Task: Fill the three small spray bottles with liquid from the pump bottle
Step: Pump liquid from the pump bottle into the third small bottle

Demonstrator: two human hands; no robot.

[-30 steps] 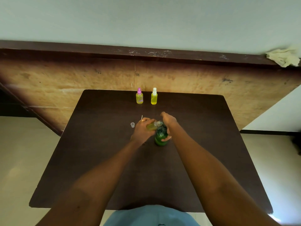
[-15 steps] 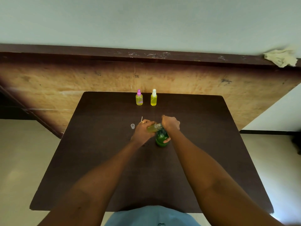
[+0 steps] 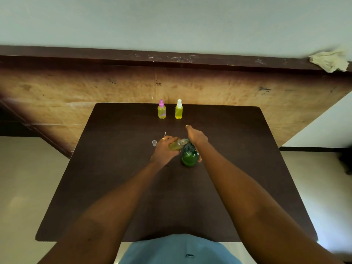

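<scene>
"Two finished?"

"Seemingly; pink-capped small spray bottle [image 3: 161, 111] and white-capped small spray bottle [image 3: 178, 111] stand yellow-filled at the back; nearer, a small clear cap [image 3: 154, 143] lies off; the left hand [image 3: 164, 150] grips the uncapped third bottle [image 3: 176, 146], part-full, tilted at the round green plastic pump bottle [image 3: 189, 158]; the right hand [image 3: 196, 137] presses its pump, fingers straight."

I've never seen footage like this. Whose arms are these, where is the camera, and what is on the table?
No machine here: these are a person's bare arms, filmed by one wide camera worn on the head, looking down. The left hand grips a small bottle of yellow liquid, tilted toward the green pump bottle standing on the dark table. The right hand lies over the pump's top; its grip is hard to see. At the far edge stand a pink-topped spray bottle and a white-topped spray bottle. A small clear cap sits left of the hands.
</scene>
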